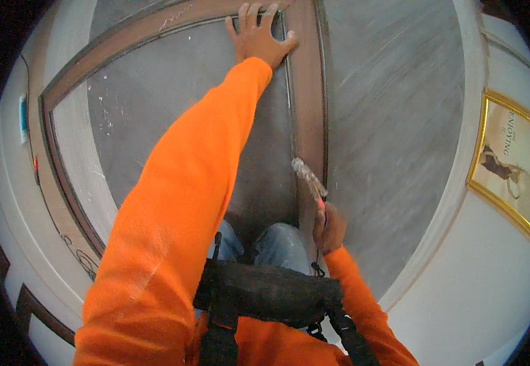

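My left hand rests with spread fingers at the upper corner of a brown wooden frame edged with dark moulding, which has grey, streaked panels inside and beside it. My orange-sleeved left arm crosses the left panel. Lower down, my right hand grips a slim tool with a red handle and a whitish, crusted head, held at the inner edge of the frame's upright member. Whether that head touches the frame I cannot tell. My jeans-clad knees show below, behind a black waist pouch.
On the white wall at the right hangs a gold-framed picture. At the left, a thin dark cable runs down a pale strip past a small blue-and-white object. Dark rectangular frames show at the lower left.
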`<state>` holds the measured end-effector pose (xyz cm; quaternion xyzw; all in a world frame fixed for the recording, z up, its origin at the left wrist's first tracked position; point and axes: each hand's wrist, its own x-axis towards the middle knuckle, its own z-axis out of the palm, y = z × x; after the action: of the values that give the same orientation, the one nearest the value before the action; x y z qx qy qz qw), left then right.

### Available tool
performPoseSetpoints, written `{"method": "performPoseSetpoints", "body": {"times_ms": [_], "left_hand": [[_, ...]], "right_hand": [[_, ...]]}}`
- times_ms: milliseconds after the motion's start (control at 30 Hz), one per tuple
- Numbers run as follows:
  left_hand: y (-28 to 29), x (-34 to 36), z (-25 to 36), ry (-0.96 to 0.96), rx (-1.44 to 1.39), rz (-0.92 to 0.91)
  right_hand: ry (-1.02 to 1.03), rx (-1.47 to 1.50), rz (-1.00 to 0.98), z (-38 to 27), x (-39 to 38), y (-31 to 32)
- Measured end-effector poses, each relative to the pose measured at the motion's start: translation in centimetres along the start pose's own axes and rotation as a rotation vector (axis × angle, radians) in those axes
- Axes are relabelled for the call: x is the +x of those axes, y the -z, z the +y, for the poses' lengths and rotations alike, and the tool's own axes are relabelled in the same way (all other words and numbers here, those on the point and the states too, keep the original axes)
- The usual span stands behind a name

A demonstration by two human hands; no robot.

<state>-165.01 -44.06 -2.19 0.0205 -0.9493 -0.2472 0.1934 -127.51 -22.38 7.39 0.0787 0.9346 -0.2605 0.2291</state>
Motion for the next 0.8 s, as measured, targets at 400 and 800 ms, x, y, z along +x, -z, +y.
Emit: {"method": "performPoseSetpoints", "body": {"times_ms": [400, 800], "left_hand": [[0.7, 0.0, 0.9, 0.011, 0.066, -0.073], [0.9, 0.1, 1.1, 0.031, 0.042, -0.075]], "right_hand": [[-0.119, 0.303, 0.28, -2.6, 11.0, 4.7], [0.122, 0.042, 0.465, -13.6, 37.0, 14.0]]}}
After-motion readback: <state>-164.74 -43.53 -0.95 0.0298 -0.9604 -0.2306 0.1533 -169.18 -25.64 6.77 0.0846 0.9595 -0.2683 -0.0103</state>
